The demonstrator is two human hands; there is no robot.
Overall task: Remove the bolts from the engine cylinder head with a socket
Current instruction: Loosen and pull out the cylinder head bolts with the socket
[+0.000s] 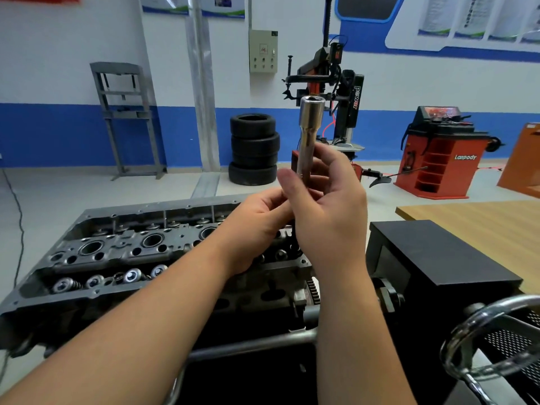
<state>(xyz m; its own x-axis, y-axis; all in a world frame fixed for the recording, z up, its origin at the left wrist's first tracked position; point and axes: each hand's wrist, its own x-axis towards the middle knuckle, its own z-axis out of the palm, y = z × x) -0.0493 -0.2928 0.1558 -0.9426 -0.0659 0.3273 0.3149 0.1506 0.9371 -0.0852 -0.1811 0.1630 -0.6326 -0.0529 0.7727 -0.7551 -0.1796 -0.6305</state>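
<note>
The right hand (327,206) holds a long chrome socket (308,133) upright above the cylinder head (122,252), fingers curled around its lower shaft with the open end up, probably to check or free it. The left hand (260,226) pinches at the socket's lower end, where anything gripped is hidden. The head lies below on its stand, valve springs exposed.

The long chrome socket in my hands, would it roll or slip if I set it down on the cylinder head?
The socket is round and polished, so it would probably roll and feel slick. It looks like solid steel, likely stiff and heavy for its size.
</note>
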